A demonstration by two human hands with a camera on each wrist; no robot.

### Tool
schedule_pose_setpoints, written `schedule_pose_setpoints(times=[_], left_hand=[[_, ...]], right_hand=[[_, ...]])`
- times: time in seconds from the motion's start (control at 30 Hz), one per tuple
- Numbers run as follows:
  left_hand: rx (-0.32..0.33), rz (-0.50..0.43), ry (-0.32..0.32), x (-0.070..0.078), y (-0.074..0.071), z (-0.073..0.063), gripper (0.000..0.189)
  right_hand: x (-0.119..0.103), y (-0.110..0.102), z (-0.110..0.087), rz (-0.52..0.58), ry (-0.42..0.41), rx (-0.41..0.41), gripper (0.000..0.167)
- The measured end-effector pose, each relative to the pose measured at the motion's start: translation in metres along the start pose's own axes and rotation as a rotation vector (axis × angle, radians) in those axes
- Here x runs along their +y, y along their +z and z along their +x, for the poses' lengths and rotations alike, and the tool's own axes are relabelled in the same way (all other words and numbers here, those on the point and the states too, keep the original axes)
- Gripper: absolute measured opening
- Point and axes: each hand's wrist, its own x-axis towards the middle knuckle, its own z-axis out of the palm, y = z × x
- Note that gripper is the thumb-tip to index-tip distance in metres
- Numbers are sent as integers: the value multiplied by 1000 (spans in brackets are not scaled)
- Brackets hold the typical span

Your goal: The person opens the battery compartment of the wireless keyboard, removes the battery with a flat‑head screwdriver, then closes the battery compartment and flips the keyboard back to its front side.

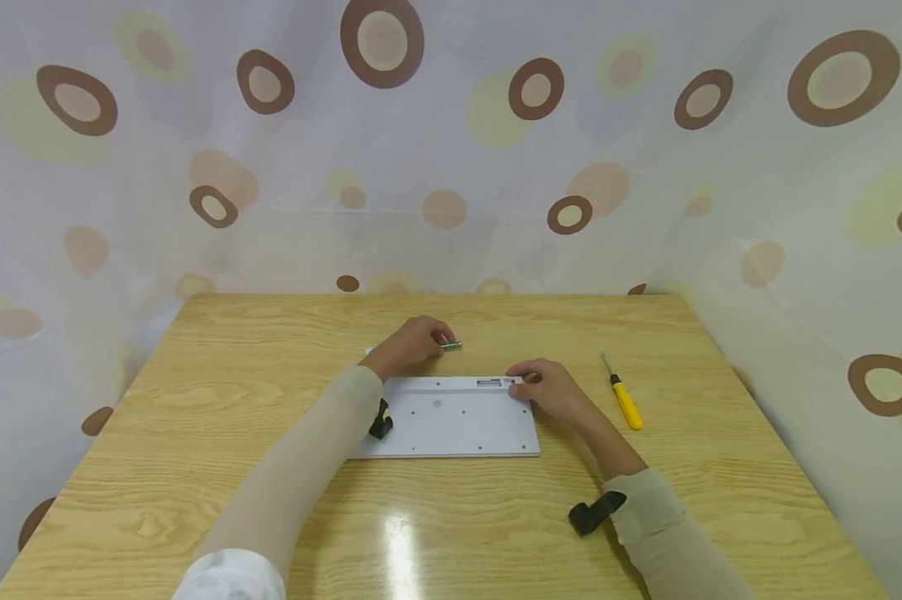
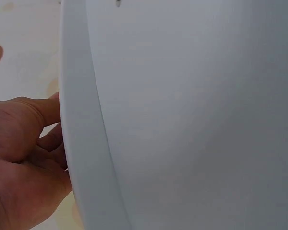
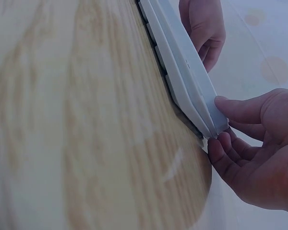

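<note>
Keyboard (image 1: 454, 427) face down on wood-grain table (image 1: 691, 500), spotted curtain (image 1: 443, 142) behind, battery slot (image 1: 488, 383) uncovered, your left hand (image 1: 417, 340) pinching a green battery (image 1: 453, 344), your right hand (image 1: 554, 390) gripping one corner.

No lettering, brand or number can be read. The white, flat, rectangular plastic keyboard (image 1: 451, 433), lying underside up, bears a small pale round mark (image 1: 438, 404) left of its far-right opening, too faint to make out. On the thin green cylinder (image 1: 453, 345) beyond its far edge, and the yellow-handled metal screwdriver (image 1: 627, 406) at right, any print is too small to tell.
</note>
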Motion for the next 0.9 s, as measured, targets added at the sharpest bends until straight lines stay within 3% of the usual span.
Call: schedule_pose_setpoints(times=[0.3,0.9], left_hand=[[-45,19,15,-2,-1,4,24],[-65,64,21,0,-1,1,26]], right_hand=[[4,1,2,4,-6,3,30],[2,0,0,0,1,8,29]])
